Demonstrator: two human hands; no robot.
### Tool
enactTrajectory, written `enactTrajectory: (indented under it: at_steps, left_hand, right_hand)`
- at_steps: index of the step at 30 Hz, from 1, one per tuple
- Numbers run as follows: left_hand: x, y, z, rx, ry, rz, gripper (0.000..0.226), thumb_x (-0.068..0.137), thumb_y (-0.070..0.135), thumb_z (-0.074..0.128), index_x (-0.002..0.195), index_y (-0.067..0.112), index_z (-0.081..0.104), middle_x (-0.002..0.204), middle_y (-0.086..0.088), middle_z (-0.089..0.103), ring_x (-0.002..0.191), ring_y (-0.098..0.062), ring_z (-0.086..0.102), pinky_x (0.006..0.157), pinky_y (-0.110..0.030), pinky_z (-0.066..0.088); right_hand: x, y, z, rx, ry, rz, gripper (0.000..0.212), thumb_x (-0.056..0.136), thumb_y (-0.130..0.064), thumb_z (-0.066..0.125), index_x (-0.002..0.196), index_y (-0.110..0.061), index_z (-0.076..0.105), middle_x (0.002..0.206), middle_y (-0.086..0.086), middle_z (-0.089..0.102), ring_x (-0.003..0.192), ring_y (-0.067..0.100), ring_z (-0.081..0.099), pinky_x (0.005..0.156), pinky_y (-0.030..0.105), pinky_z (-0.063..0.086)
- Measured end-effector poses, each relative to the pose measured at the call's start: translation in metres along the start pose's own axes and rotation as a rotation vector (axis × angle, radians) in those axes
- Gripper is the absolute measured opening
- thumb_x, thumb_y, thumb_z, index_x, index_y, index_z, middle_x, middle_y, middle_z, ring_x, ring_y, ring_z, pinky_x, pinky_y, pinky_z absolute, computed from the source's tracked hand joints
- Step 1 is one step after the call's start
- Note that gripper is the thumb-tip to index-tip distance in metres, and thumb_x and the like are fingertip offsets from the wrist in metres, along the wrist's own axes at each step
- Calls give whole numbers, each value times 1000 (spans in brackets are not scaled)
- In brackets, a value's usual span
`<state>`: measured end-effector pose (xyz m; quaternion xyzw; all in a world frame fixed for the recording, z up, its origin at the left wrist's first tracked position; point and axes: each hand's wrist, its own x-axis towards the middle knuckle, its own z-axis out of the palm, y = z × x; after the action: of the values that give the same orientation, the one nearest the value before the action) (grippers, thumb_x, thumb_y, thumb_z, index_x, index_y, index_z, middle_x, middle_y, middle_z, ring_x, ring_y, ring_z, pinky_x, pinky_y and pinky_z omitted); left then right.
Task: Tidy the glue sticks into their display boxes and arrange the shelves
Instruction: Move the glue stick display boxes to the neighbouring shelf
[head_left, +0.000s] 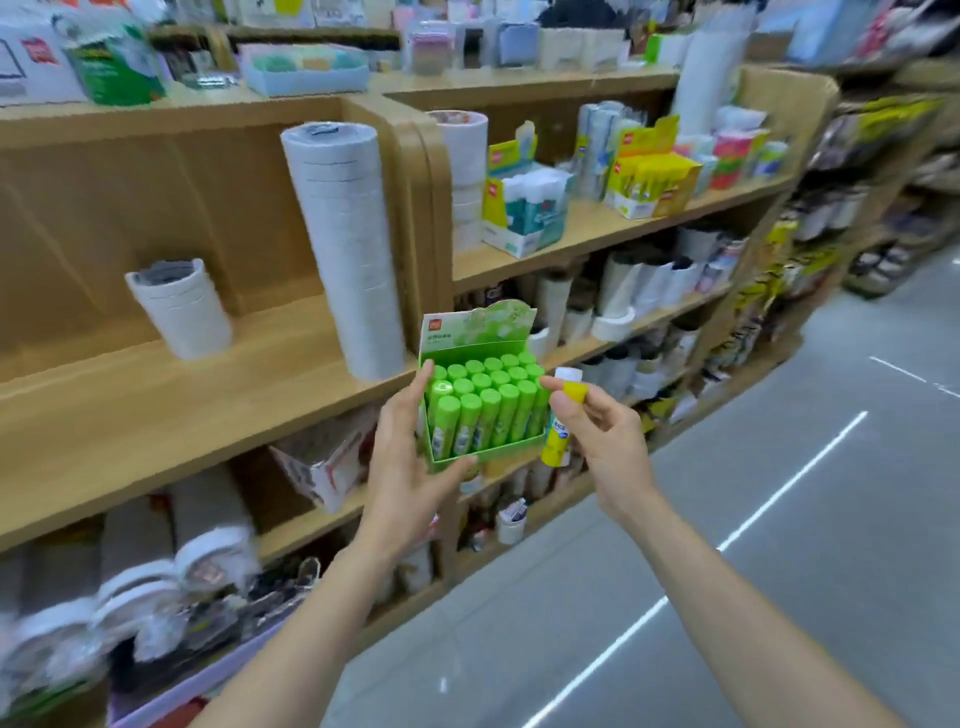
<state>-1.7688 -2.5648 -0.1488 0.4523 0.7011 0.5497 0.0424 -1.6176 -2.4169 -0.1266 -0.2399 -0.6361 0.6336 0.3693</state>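
Left fingers (425, 370) clamped round green display box (483, 453), full of green glue sticks (488, 410); right fingers (560, 388) pinch 1 yellow glue stick (557, 444), just beside box's right edge.

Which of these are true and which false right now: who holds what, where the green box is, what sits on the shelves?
The left hand holds the green cardboard display box full of green glue sticks. True.
The right hand is empty. False: it pinches a yellow glue stick with a white cap.
The green box stands on a shelf. False: it is held in the air before the shelves.
A yellow cardboard display box stands on the wooden shelf up to the right. True.
The tall stack of white tape rolls lies on its side. False: it stands on end.
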Motion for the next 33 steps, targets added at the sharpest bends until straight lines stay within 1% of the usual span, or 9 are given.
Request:
enactTrajectory:
  at_steps: [4,8,12,15,18,25,27,30,33]
  left_hand:
    - [41,27,44,-30,-57,93,104,70,12,87,151,35,27,139,10,42,135,-5,38,113,-35,36]
    - [91,37,78,-87,-60,120,105,67,11,87,148,43,29,135,11,43,131,0,40,107,-40,44]
    - [144,42,101,-68,-50,167,103,67,20,89,148,39,29,134,9,44,126,9,40,104,-15,35]
    - [182,48,123,-50,-39,195,102,68,26,88,148,41,27,139,9,44,131,-5,43,107,-33,43]
    - [216,50,151,-23,-22,214,104,69,28,88,149,40,25,143,12,43,134,-10,43,106,-44,45]
    - [275,46,218,50,79,160,104,73,27,85,153,36,20,140,23,33,133,4,31,108,-26,34]
    - [284,47,235,84,140,129,104,75,26,84,154,35,18,140,21,33,135,1,32,109,-28,35]
    - [296,49,258,143,240,80,103,77,26,82,154,36,15,146,10,35,137,-9,34,110,-35,38]
    - [307,49,274,228,311,1,103,78,28,82,153,42,12,142,-7,33,134,-19,35,109,-30,33]
  right_hand:
    - [21,-18,-47,2,123,-64,17,87,-37,71,100,-28,76,118,10,68,96,8,65,87,34,48]
    - [59,-31,-74,20,200,-116,23,86,-37,68,104,-23,74,109,-3,72,97,6,64,90,37,47]
    - [106,-44,-88,-8,247,-193,27,89,-30,64,109,-13,72,114,-3,72,108,6,65,93,27,50]
    - [142,-53,-105,-38,274,-234,20,95,-20,60,111,-12,70,109,-9,71,100,-7,63,81,11,46]
    - [180,-56,-128,-43,281,-223,25,95,-24,61,114,-11,70,110,-11,70,100,-7,63,81,11,47]
    - [272,-46,-183,-50,191,-217,25,94,-27,62,114,-14,71,107,-11,71,95,-6,64,79,12,48]
    - [299,-44,-194,-17,133,-198,22,94,-25,63,111,-14,71,105,-11,71,92,-6,64,81,15,50]
    - [336,-41,-207,1,46,-181,21,93,-24,64,109,-13,72,105,-3,74,94,-2,64,84,19,50]
    - [362,-40,-213,28,-50,-176,20,93,-24,65,109,-15,72,99,-3,76,93,2,63,84,19,49]
